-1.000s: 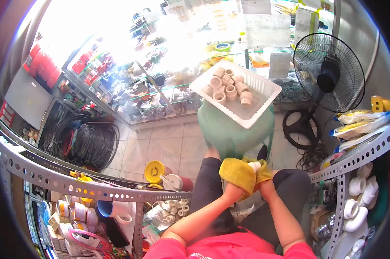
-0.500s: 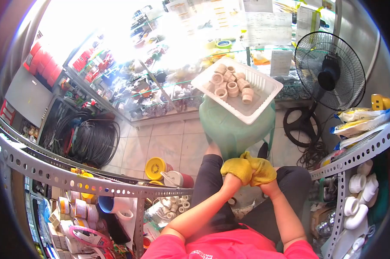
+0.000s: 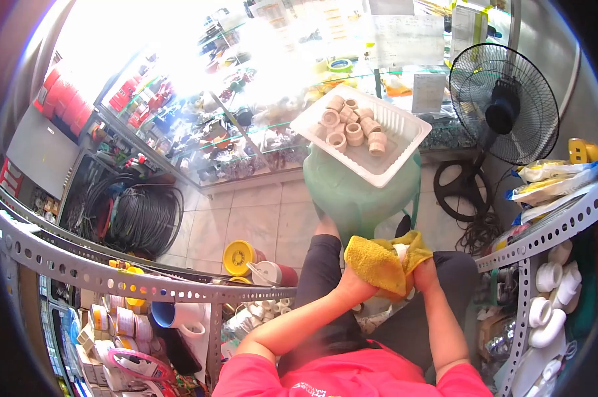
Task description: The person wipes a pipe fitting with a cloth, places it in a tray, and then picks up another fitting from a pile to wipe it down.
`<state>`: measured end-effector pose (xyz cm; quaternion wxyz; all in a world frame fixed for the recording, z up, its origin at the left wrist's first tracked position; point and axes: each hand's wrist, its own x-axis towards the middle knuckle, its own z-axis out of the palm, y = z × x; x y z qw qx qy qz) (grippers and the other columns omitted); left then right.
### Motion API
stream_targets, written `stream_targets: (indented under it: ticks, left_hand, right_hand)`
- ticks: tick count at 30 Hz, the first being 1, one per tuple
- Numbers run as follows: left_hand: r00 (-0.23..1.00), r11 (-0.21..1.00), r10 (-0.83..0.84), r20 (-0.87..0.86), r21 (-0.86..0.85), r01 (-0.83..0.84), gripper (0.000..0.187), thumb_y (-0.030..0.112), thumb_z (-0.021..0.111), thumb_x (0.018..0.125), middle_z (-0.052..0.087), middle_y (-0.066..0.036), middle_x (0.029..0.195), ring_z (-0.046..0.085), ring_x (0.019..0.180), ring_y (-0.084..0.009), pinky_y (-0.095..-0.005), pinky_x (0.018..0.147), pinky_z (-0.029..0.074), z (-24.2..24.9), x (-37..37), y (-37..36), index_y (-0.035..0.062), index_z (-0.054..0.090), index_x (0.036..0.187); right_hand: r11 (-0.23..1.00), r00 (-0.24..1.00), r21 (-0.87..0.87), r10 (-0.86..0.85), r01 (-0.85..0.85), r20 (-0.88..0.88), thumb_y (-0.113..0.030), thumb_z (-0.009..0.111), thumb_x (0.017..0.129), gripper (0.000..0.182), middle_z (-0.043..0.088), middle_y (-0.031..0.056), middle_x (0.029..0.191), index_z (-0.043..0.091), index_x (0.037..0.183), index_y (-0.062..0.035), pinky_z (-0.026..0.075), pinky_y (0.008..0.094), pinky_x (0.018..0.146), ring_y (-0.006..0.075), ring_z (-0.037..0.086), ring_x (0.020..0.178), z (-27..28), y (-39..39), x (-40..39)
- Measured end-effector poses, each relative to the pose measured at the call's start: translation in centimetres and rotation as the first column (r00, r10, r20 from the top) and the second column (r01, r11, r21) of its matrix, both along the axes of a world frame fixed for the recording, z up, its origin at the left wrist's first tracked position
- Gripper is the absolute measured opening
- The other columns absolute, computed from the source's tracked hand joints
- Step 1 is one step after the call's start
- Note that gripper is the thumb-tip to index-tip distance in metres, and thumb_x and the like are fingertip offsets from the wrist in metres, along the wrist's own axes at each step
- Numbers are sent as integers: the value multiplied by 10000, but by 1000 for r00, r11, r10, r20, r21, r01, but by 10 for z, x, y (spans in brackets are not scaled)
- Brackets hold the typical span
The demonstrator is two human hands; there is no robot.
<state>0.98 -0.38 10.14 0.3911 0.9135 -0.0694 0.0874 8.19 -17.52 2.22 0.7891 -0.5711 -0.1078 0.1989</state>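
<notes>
Over my lap, both hands work a yellow cloth (image 3: 379, 263). My left hand (image 3: 354, 286) grips the cloth from below and is mostly covered by it. My right hand (image 3: 423, 272) holds a small white pipe fitting (image 3: 401, 252) whose end pokes out of the cloth's right side. In front of my knees a white tray (image 3: 401, 147) with several beige pipe fittings (image 3: 352, 128) rests on a green stool (image 3: 352, 192).
A black standing fan (image 3: 503, 106) is at the right. A perforated metal rack (image 3: 113, 281) with boxes and white fittings runs along the left and right. Coiled black cable (image 3: 138, 218) lies on the tiled floor; a glass display case (image 3: 246, 142) stands behind.
The cloth, bunched tight around both hands half a second ago, has opened and dropped lower. The white fitting's end shows again at the right.
</notes>
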Motion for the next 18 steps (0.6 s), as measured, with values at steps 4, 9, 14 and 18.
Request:
stream_targets:
  ticks: [4, 9, 14, 18]
  left_hand:
    - [991, 988, 119, 68, -106, -111, 294, 208, 618, 766, 585, -126, 977, 544, 935, -312, -392, 782, 426, -16, -1, 0, 69, 568, 1021]
    - [1000, 974, -5, -29, 226, 11, 310, 177, 578, 819, 565, -124, 1064, 531, 995, -289, -379, 843, 417, -15, 6, -5, 60, 535, 1103]
    - [942, 692, -169, -288, -716, -95, 321, 191, 556, 875, 556, -66, 1057, 527, 985, -180, -318, 865, 413, -30, 0, -2, 39, 507, 1154]
    - [960, 508, -160, -229, -853, -119, 292, 136, 563, 865, 555, -42, 1064, 525, 963, -127, -281, 823, 441, -40, -10, 2, 49, 518, 1140]
  right_hand:
    - [986, 952, -158, 6, 44, 305, -242, 605, 840, 392, 567, 64, 1133, 521, 1148, -13, 423, 292, 880, 161, 538, 1026, 18, 8, 0]
    - [985, 938, -164, 12, 48, 346, -236, 594, 847, 385, 565, 71, 1140, 519, 1153, -14, 412, 298, 896, 172, 531, 1045, -3, 5, -4]
    - [956, 971, 290, 97, -31, -218, -316, 478, 902, 341, 577, 70, 1090, 535, 1101, -45, 445, 338, 871, 203, 555, 996, -14, 6, 3]
    - [790, 870, 608, 245, 77, -428, -311, 385, 932, 326, 585, 77, 1056, 546, 1066, -62, 460, 363, 869, 216, 568, 968, 10, 10, -2]
